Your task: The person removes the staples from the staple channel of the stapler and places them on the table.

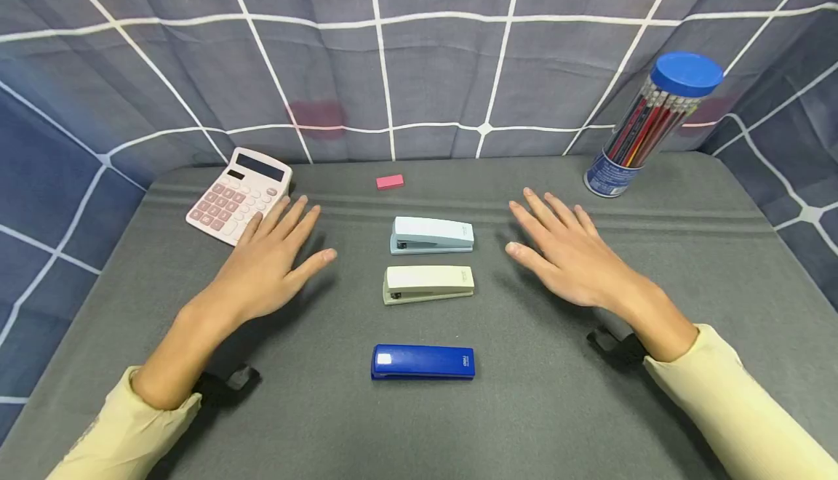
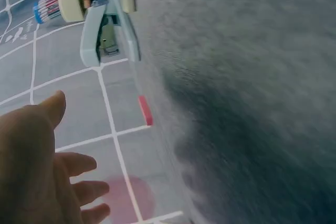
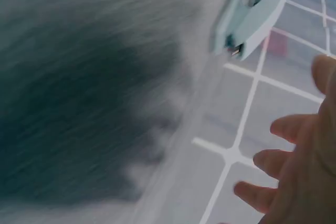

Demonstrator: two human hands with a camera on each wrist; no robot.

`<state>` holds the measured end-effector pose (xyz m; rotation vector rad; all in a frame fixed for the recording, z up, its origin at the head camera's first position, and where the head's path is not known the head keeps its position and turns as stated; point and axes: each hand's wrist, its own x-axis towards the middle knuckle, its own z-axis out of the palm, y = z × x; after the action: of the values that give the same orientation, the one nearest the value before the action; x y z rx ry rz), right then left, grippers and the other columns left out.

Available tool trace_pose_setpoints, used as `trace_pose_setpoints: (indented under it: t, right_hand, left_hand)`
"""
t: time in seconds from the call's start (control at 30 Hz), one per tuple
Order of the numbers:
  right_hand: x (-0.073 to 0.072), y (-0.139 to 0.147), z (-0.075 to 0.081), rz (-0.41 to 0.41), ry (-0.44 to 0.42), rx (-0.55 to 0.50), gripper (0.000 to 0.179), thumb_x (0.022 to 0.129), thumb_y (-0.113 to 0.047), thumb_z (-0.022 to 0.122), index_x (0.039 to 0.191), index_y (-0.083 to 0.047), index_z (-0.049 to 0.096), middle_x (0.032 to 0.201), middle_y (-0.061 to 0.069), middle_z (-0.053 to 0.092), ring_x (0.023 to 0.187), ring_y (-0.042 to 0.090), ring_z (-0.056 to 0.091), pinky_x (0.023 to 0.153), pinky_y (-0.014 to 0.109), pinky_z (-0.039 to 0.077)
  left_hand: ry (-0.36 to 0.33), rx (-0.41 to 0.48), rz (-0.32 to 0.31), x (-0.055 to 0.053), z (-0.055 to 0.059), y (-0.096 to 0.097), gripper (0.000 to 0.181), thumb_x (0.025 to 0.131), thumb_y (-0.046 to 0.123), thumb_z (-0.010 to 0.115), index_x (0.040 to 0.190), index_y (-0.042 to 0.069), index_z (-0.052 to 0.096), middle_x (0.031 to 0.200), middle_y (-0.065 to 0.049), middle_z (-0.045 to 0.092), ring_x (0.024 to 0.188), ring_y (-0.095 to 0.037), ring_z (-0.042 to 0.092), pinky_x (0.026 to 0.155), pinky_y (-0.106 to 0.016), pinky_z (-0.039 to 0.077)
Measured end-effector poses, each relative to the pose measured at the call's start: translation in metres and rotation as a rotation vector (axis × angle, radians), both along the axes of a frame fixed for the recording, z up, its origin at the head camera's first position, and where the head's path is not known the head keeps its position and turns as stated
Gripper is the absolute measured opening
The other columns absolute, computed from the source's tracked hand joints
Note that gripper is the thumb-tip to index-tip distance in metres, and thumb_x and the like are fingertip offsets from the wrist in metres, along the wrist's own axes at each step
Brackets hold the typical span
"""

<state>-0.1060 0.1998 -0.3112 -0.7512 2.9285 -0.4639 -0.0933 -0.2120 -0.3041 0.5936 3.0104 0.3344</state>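
Three staplers lie in a column at the middle of the grey table: a light blue stapler [image 1: 432,236] at the back, a pale green stapler [image 1: 428,284] below it, and a dark blue stapler [image 1: 423,362] nearest the front. My left hand [image 1: 268,269] hovers left of them with fingers spread, its fingertips by a pink calculator [image 1: 238,196]. To their right, my right hand [image 1: 569,254] is held over the table, fingers extended. Neither hand holds anything. In the left wrist view the light blue stapler [image 2: 93,35] shows beyond the thumb.
A small pink eraser [image 1: 390,182] lies near the back edge. At the back right stands a clear, blue-lidded jar of pencils [image 1: 644,127], tilted in the view. Checked grey-blue cloth [image 1: 439,65] hangs behind the table and along its sides.
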Motion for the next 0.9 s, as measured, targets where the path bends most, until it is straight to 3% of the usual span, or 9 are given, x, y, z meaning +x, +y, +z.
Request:
trace_pose_setpoints:
  t: [0.13, 0.3, 0.4, 0.53, 0.7, 0.9]
  right_hand:
    - [-0.009, -0.025, 0.012, 0.074, 0.042, -0.158, 0.059, 0.102, -0.039, 0.053, 0.15, -0.006, 0.04, 0.152, 0.013, 0.04, 0.141, 0.033, 0.033, 0.112, 0.055, 0.024]
    - [-0.023, -0.065, 0.023, 0.16, 0.019, -0.38, 0.035, 0.098, -0.023, 0.062, 0.126, -0.003, 0.064, 0.121, 0.009, 0.066, 0.105, 0.024, 0.063, 0.089, 0.044, 0.05]
    - [-0.035, -0.088, 0.026, 0.197, -0.03, -0.429, 0.03, 0.096, -0.02, 0.066, 0.121, -0.003, 0.067, 0.11, 0.006, 0.069, 0.089, 0.017, 0.064, 0.075, 0.036, 0.052]
    - [-0.049, -0.11, 0.023, 0.211, -0.12, -0.425, 0.031, 0.094, -0.018, 0.067, 0.121, -0.002, 0.067, 0.114, 0.009, 0.068, 0.091, 0.016, 0.062, 0.075, 0.033, 0.05]
    - [-0.06, -0.125, 0.019, 0.21, -0.206, -0.428, 0.031, 0.094, -0.018, 0.068, 0.12, 0.0, 0.067, 0.118, 0.013, 0.067, 0.093, 0.019, 0.062, 0.08, 0.034, 0.05]
    - [-0.065, -0.132, 0.017, 0.215, -0.248, -0.42, 0.03, 0.092, -0.018, 0.07, 0.116, 0.0, 0.069, 0.109, 0.007, 0.069, 0.085, 0.02, 0.059, 0.073, 0.032, 0.048]
  left_hand:
    - [-0.067, 0.16, -0.028, -0.01, 0.0, 0.013, 0.071, 0.101, 0.048, 0.051, 0.152, 0.001, 0.034, 0.155, -0.021, 0.031, 0.145, -0.039, 0.019, 0.114, -0.06, 0.016]
    - [-0.281, 0.449, -0.072, -0.034, -0.009, 0.037, 0.06, 0.098, 0.032, 0.062, 0.145, -0.001, 0.043, 0.145, -0.02, 0.047, 0.135, -0.035, 0.041, 0.109, -0.053, 0.033]
    - [-0.402, 0.553, -0.088, -0.047, -0.016, 0.048, 0.058, 0.096, 0.025, 0.066, 0.142, -0.004, 0.046, 0.14, -0.021, 0.051, 0.119, -0.032, 0.055, 0.094, -0.048, 0.048]
    - [-0.504, 0.589, -0.085, -0.058, -0.025, 0.059, 0.055, 0.095, 0.021, 0.066, 0.139, -0.006, 0.047, 0.134, -0.021, 0.053, 0.095, -0.025, 0.063, 0.074, -0.036, 0.054]
    - [-0.5, 0.586, -0.07, -0.065, -0.029, 0.065, 0.048, 0.091, 0.016, 0.07, 0.132, -0.004, 0.056, 0.117, -0.017, 0.058, 0.078, -0.02, 0.059, 0.064, -0.031, 0.051]
    - [-0.403, 0.529, -0.124, -0.069, -0.033, 0.07, 0.027, 0.085, 0.012, 0.077, 0.109, 0.002, 0.07, 0.099, -0.008, 0.065, 0.083, -0.019, 0.053, 0.07, -0.033, 0.045]
